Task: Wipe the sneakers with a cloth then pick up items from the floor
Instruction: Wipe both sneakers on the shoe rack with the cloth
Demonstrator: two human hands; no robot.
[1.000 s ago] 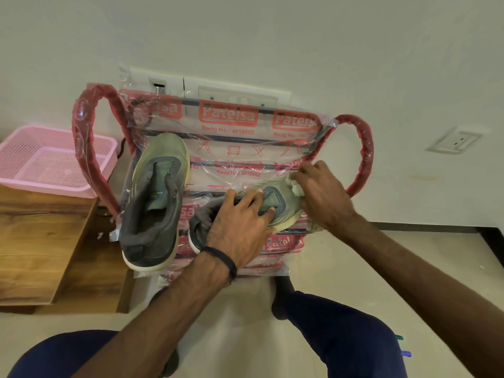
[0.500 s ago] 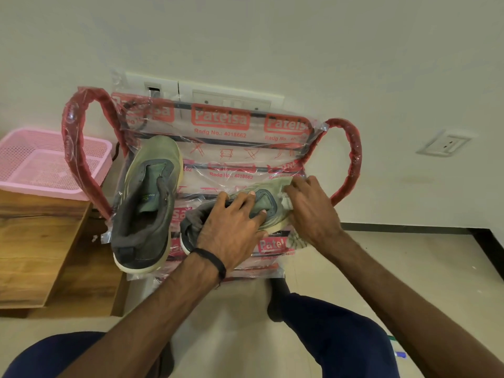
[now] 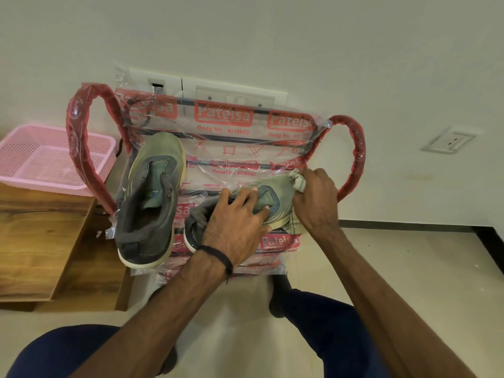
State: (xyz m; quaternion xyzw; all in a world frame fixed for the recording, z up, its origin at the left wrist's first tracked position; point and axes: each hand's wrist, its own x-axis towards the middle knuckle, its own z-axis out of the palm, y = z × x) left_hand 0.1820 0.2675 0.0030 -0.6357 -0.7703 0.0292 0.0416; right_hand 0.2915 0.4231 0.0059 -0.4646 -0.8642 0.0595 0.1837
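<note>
Two grey-green sneakers rest on a plastic-wrapped folding stool (image 3: 237, 126). The left sneaker (image 3: 152, 195) lies untouched, toe toward the wall. My left hand (image 3: 237, 219) presses down on top of the right sneaker (image 3: 275, 197), fingers spread over its tongue, holding it still. My right hand (image 3: 316, 200) is closed around a pale bunched cloth (image 3: 297, 181) and holds it against that sneaker's toe. A strip of the cloth hangs below the toe.
A pink perforated basket (image 3: 41, 162) sits on a wooden bench (image 3: 32, 241) at left. Red wrapped stool handles (image 3: 354, 156) arch at both sides. A white wall with sockets (image 3: 447, 143) stands behind. My knees in dark trousers (image 3: 327, 331) frame the tiled floor.
My right hand has slid the cloth from the sneaker's side up to its toe tip. My left hand stays pressed on the same sneaker.
</note>
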